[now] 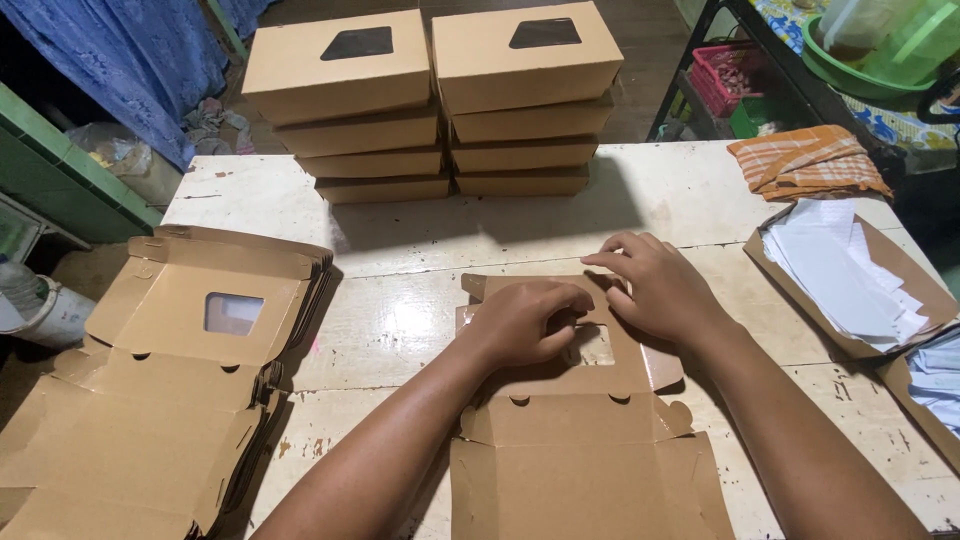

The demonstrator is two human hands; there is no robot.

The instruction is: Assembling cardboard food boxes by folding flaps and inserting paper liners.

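A flat, unfolded brown cardboard box blank (590, 460) with a small window lies on the white table (400, 310) in front of me. My left hand (525, 320) is curled on the blank's upper panel, fingers bent at the window's edge. My right hand (655, 285) lies beside it on the same panel, fingers spread near the top fold. Both hands press on the cardboard; the window is partly hidden under them.
A pile of flat window-box blanks (170, 380) sits at the left. Two stacks of folded brown boxes (430, 100) stand at the back. An open box of white paper sheets (850, 280) and an orange cloth (808, 160) are at the right.
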